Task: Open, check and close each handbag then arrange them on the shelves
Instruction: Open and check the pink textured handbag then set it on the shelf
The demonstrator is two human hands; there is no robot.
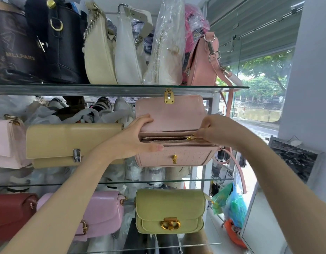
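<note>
A pale pink handbag with a crocodile-pattern front and gold clasp is held in the air in front of the middle shelf. Its flap stands lifted upward, showing the inside. My left hand grips the bag's left end, thumb on the front. My right hand pinches the gold zipper pull of the inner pocket, near the right end; the zip is open along its left part. The bag's pink strap hangs down at the right.
Glass shelves hold many bags: black, cream, white and pink ones on top; a yellow clutch beside the held bag; red, pink and green bags below. Plastic bags hang at the right, next to a white wall.
</note>
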